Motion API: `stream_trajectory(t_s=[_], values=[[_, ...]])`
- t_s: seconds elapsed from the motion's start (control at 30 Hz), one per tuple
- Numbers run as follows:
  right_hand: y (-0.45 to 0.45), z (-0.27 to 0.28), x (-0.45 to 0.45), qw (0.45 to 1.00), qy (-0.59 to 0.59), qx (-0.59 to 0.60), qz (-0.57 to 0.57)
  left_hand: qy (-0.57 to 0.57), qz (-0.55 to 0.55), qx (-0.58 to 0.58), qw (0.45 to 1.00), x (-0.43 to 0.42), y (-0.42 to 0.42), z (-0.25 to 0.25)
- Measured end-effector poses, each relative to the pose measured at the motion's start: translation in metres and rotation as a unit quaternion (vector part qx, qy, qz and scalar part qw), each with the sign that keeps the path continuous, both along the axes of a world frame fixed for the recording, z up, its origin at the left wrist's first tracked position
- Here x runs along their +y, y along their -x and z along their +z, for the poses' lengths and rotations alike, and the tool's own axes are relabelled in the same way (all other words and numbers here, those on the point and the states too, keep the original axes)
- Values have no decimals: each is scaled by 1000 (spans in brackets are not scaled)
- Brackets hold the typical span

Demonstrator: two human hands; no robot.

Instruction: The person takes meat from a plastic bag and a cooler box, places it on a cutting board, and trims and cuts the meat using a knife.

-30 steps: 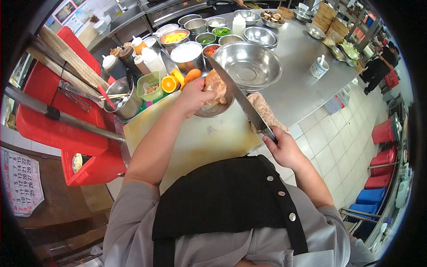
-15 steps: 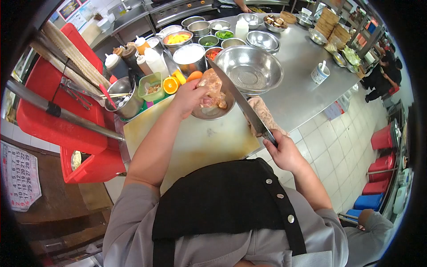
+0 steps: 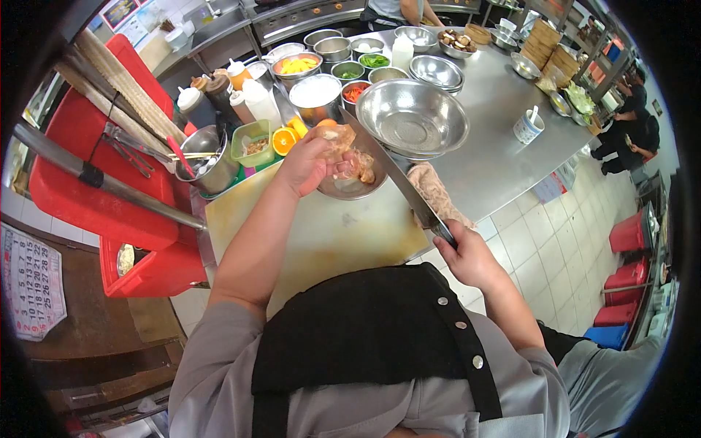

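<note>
My left hand (image 3: 305,165) grips a pale pink piece of raw meat (image 3: 339,137) above a small metal bowl (image 3: 349,194). More raw meat pieces (image 3: 364,167) lie in that bowl, partly hidden by my fingers. In my right hand (image 3: 469,255) is the dark handle of a long kitchen knife (image 3: 398,179). Its blade slants up and left across the bowl's right side, with the tip close to the held meat; whether they touch I cannot tell. Below both hands lies a worn whitish cutting board (image 3: 336,233). A crumpled beige cloth (image 3: 432,190) rests beside the blade.
A large metal bowl (image 3: 413,124) stands just beyond the knife. Squeeze bottles (image 3: 261,102), a cut orange (image 3: 284,141) and a green container (image 3: 250,143) line the board's far left. A patterned cup (image 3: 529,127) stands at right. Co-workers (image 3: 400,11) are farther off.
My left hand has turned and its fingers look looser around the meat. The knife stays nearly in place. A co-worker at the back has come further into view, and another at lower right has shifted.
</note>
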State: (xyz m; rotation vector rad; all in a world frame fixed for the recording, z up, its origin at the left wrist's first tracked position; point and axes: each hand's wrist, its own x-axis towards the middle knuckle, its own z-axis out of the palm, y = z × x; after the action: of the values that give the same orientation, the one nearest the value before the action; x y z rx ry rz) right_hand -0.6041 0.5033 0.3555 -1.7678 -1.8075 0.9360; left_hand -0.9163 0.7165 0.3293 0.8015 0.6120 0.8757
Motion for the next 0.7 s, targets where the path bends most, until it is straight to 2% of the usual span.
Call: stream_trajectory(t_s=[0.13,0.23,0.33,0.43,0.7], values=[[1,4,-2,1000,12,13,-11,7,37,31,999,3,3,-7],[2,3,-2,1000,0,15,-5,4,-9,17,1000,7,6,-18],[3,5,0,1000,-1,10,8,35,-81,-58,994,9,10,-17],[5,8,0,1000,13,3,17,53,28,-15,998,-11,-11,3],[9,11,-2,1000,20,16,12,3,26,-53,998,-7,-10,-9]])
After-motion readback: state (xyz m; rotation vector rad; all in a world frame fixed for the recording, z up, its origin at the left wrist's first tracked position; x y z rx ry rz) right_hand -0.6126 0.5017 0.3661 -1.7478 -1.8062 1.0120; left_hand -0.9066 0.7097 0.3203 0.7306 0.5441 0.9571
